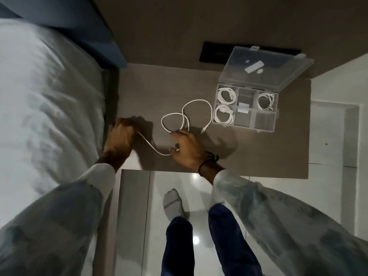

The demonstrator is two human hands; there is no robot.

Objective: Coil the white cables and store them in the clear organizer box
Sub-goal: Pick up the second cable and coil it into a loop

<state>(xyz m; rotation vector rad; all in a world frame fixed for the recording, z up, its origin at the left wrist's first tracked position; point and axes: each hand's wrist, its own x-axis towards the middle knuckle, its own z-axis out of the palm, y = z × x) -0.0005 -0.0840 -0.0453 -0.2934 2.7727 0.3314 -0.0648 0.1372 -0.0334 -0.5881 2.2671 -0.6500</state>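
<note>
A loose white cable (196, 102) lies in two loops on the brown bedside table (258, 154), its plug end near the box. My left hand (121, 134) is closed around one end of it at the table's left edge. My right hand (187, 148) pinches the same cable near the middle, with a slack curve hanging between both hands. The clear organizer box (275, 112) sits open at the table's back right. Three of its compartments hold coiled white cables (226, 95); a small white piece lies in a middle compartment.
The box's lid (278, 62) leans back against the wall with small white parts on it. A black wall panel (215, 54) is behind it. A bed with white bedding (45, 100) borders the table on the left. My socked foot (173, 204) stands on glossy floor tiles.
</note>
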